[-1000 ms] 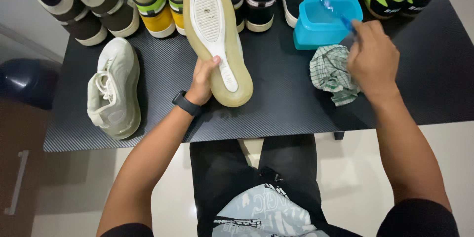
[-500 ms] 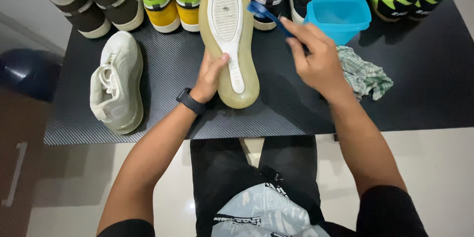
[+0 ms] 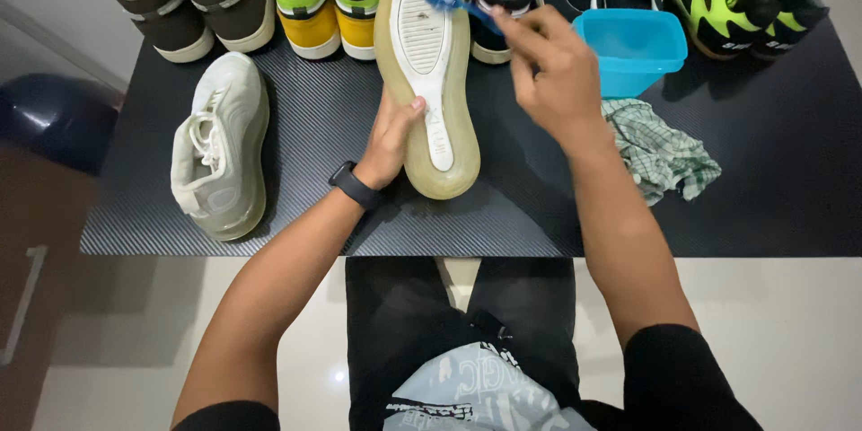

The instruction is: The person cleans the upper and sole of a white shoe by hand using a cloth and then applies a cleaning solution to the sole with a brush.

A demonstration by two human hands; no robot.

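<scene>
My right hand (image 3: pixel 557 72) pinches a blue toothbrush (image 3: pixel 453 3), bristles on the toe of an upturned sneaker sole (image 3: pixel 426 72). My left hand (image 3: pixel 391 139) grips that shoe's heel edge, its long axis running straight away from me on the black table (image 3: pixel 781 180). Just right sit a blue plastic tub (image 3: pixel 633 49) and a checked rag (image 3: pixel 664 153); a white sneaker (image 3: pixel 220 148) lies left.
</scene>
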